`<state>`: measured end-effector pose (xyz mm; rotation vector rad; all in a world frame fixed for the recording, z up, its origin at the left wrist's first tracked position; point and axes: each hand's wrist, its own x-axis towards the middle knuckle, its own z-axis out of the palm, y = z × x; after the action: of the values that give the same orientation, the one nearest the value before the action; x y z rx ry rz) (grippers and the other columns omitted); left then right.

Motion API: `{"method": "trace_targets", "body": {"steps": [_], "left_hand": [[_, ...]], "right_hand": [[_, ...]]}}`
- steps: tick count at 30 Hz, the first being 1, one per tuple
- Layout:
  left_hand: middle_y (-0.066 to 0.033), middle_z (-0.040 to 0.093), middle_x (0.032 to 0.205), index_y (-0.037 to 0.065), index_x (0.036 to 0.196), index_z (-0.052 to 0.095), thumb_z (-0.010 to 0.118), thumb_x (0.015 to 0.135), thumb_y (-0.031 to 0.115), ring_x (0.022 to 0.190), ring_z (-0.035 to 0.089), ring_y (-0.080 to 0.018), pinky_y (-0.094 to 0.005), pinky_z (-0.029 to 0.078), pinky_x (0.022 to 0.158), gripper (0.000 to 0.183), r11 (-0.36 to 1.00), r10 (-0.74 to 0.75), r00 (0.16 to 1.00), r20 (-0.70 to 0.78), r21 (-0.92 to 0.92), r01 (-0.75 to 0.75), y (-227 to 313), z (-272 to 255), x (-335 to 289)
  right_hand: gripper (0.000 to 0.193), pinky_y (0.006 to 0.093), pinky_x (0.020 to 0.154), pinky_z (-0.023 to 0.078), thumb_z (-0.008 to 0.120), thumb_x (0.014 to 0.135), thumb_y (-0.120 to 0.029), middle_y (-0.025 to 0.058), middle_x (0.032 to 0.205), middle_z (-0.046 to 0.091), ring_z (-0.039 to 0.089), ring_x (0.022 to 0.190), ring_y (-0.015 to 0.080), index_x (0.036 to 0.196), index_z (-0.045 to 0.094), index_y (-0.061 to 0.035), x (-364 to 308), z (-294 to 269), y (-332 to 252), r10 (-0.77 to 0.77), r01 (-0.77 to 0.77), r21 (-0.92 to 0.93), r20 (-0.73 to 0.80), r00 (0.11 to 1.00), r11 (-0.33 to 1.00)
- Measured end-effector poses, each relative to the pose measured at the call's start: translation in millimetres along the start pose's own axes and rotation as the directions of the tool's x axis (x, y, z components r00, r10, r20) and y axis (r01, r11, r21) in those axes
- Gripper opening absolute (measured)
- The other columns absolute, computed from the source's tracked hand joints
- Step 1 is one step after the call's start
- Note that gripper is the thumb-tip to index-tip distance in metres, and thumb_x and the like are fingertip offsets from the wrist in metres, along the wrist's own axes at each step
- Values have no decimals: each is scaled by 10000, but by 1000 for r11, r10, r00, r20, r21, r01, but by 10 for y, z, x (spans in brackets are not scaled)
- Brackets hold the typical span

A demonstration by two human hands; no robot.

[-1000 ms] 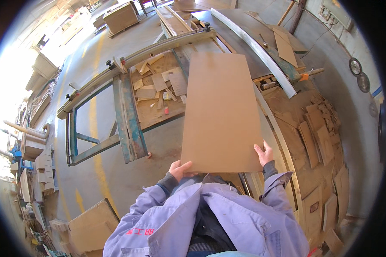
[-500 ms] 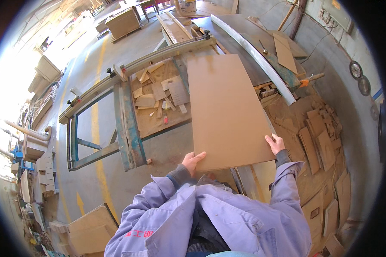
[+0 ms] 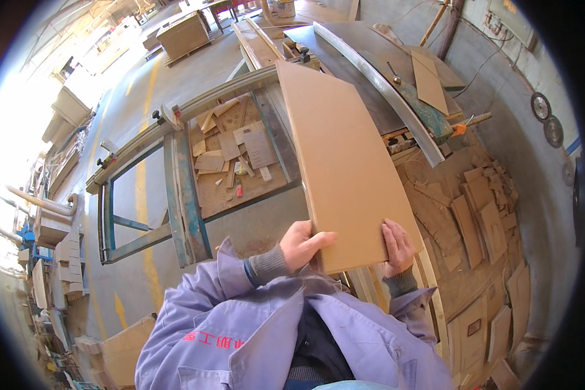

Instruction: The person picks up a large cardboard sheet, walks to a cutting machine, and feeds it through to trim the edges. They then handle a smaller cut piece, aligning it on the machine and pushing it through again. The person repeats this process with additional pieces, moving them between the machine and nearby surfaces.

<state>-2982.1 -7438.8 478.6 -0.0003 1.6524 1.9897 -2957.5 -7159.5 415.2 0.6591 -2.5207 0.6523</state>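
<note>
A large flat brown board (image 3: pixel 354 175) stretches away from me, tilted with its left long edge toward me in view. My left hand (image 3: pixel 299 246) grips the near left corner, thumb on the upper face and the other fingers wrapped round the edge. At the near right end, my right hand (image 3: pixel 398 250) holds the board with its fingers lying over the upper face; its thumb is hidden. The far end of the board reaches over the metal rail of a sliding-table frame (image 3: pixel 182 188). The underside of the board does not show.
Loose wood offcuts (image 3: pixel 240 143) lie on a panel within the frame, left of the board. A dark machine table (image 3: pixel 364 55) with a long metal fence (image 3: pixel 377 84) stands beyond. More scrap boards (image 3: pixel 481 208) cover the floor at right. Round blades (image 3: pixel 540 106) hang on the wall.
The board has tilted and turned, so its left edge now shows. My right hand has shifted left and down and laid its fingers over the face. My left hand has moved slightly right.
</note>
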Motion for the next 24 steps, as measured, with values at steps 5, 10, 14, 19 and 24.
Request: {"method": "trace_targets", "body": {"steps": [5,10,14,19,24], "left_hand": [[-84,692,882,-25,1102,614,579,993,338,710,685,-146,-269,554,589,381,986,159,952,260,6,-167,657,228,297],[-106,698,923,-14,1088,593,606,981,289,796,690,-166,-276,561,676,322,781,606,786,122,93,-617,897,-129,1536],[-98,646,1069,-34,1199,548,590,984,351,1018,620,-140,-291,487,855,442,775,620,759,-196,299,-556,1179,-742,2995],[-158,592,1250,-43,1288,530,518,975,508,1144,554,-239,-332,419,982,633,701,689,677,-259,476,-531,1277,-1053,4482],[-151,575,1283,-38,1289,541,434,990,557,1196,512,-236,-334,360,1039,674,838,535,799,-273,51,-543,1392,-1125,5520]], "right_hand": [[382,404,872,538,666,810,-92,212,1167,665,660,1050,364,1166,640,44,-83,99,-7,193,-166,123,-261,946,978],[288,378,849,550,694,837,-106,201,1072,704,691,1001,328,1093,687,25,-584,210,-157,500,-454,211,-377,780,866],[244,364,834,553,703,868,-103,187,1042,717,702,973,302,1083,702,13,-1027,250,-321,693,-666,224,-382,612,711],[233,373,833,552,739,845,-90,148,1023,724,695,954,254,1051,714,17,-1223,311,-436,818,-646,514,-452,356,565],[365,399,902,531,783,799,-63,145,1086,696,663,985,252,1141,676,10,-1351,280,-560,815,-696,511,-548,190,505]]}}
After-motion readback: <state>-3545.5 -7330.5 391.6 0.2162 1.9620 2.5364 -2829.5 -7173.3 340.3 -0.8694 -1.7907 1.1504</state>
